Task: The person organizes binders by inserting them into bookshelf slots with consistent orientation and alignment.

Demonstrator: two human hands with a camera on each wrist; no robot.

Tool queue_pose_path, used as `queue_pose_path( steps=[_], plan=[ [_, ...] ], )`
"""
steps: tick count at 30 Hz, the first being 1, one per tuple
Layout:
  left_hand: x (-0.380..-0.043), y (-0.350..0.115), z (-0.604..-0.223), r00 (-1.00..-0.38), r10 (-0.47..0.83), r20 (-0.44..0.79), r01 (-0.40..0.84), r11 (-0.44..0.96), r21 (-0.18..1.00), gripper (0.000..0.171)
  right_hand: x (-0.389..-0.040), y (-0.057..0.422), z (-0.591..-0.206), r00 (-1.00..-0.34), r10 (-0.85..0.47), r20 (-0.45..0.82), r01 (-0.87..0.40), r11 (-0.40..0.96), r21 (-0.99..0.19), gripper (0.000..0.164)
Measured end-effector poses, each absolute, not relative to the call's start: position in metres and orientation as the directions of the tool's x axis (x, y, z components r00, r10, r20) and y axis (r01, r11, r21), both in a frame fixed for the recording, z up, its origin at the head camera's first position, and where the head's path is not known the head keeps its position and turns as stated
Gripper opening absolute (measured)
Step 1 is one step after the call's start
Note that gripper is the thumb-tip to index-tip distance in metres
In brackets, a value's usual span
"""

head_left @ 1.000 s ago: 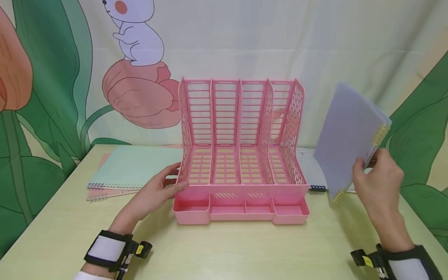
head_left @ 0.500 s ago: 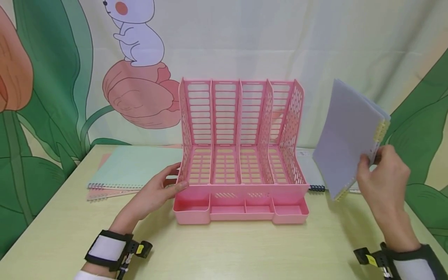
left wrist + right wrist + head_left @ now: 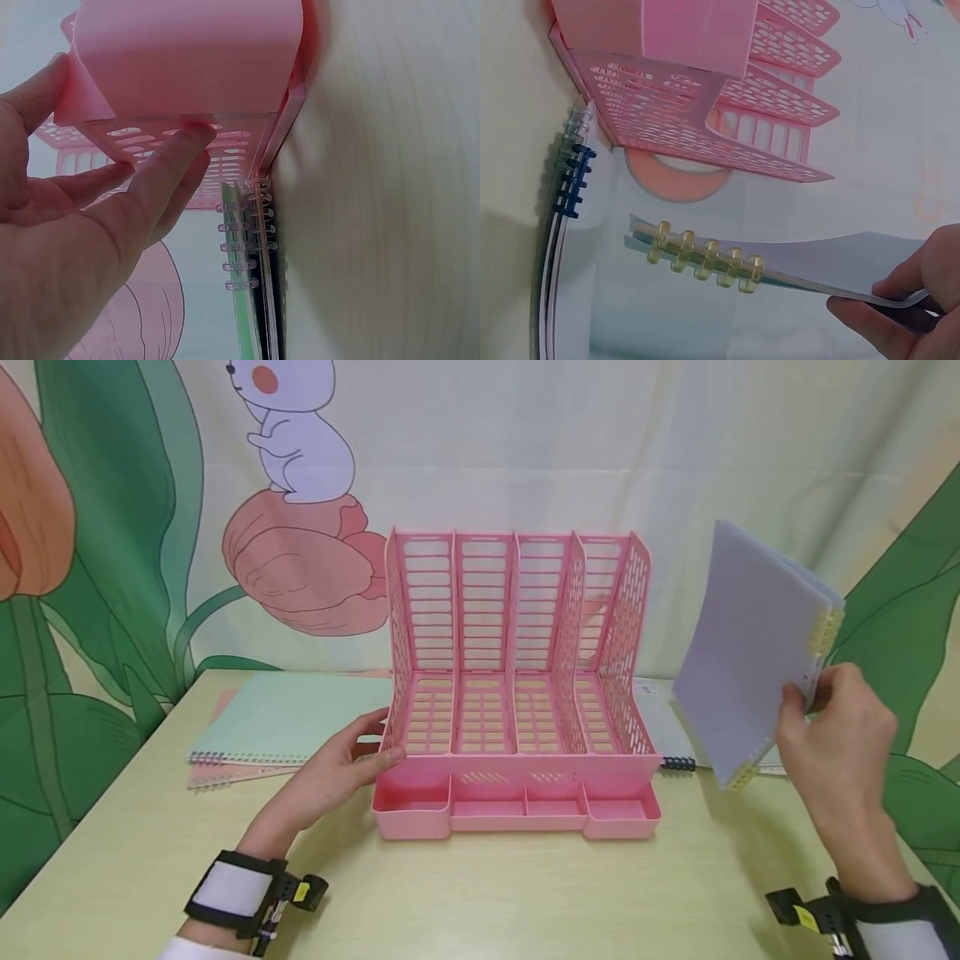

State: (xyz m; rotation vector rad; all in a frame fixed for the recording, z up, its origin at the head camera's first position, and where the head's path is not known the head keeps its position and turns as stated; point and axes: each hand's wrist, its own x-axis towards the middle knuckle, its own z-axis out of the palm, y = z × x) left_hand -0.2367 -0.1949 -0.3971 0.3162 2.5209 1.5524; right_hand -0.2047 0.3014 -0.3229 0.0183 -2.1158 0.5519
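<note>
In the head view a pink file organizer (image 3: 517, 768) stands upright on the table, with upright compartments above a divided front tray. My left hand (image 3: 339, 770) holds its left front corner, thumb at the front and fingers along the perforated side wall, which shows in the left wrist view (image 3: 187, 142). At the right, my right hand (image 3: 840, 735) pinches a lilac notebook (image 3: 750, 652) by its bound edge between thumb and fingers. The notebook is raised and tilted, its yellow rings (image 3: 705, 255) plain in the right wrist view. Some right fingertips are hidden behind it.
Left of the organizer lie a mint-green spiral notebook (image 3: 300, 714) and a pink one (image 3: 225, 775) partly under it. Another notebook with dark rings (image 3: 678, 763) lies to the right, partly covered by the organizer and the raised notebook. A printed curtain (image 3: 510, 443) hangs behind.
My right hand has shifted rightward and slightly up with the lilac notebook, which now stands a little higher. The left hand and the organizer have stayed in place.
</note>
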Motion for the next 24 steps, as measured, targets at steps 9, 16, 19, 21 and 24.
queue_pose_path(
  steps=[9, 16, 19, 21, 24],
  plan=[
    [-0.237, -0.195, -0.397, -0.964, 0.264, -0.029, 0.093, 0.439, 0.894, 0.084, -0.202, 0.297, -0.314, -0.545, 0.176, 0.82, -0.227, 0.91, -0.346, 0.011],
    [-0.237, -0.194, -0.396, -0.962, 0.273, -0.029, 0.098, 0.437, 0.894, 0.085, -0.195, 0.291, -0.306, -0.539, 0.183, 0.822, -0.221, 0.912, -0.347, 0.012],
    [-0.237, -0.194, -0.397, -0.962, 0.272, -0.03, 0.095, 0.435, 0.895, 0.085, -0.192, 0.288, -0.301, -0.534, 0.172, 0.828, -0.237, 0.909, -0.342, 0.012],
    [-0.237, -0.194, -0.397, -0.962, 0.27, -0.032, 0.092, 0.433, 0.897, 0.085, -0.191, 0.286, -0.298, -0.53, 0.164, 0.832, -0.253, 0.906, -0.339, 0.013],
    [-0.237, -0.194, -0.397, -0.963, 0.268, -0.035, 0.088, 0.433, 0.897, 0.085, -0.189, 0.284, -0.295, -0.525, 0.157, 0.836, -0.268, 0.902, -0.338, 0.013]
  ],
)
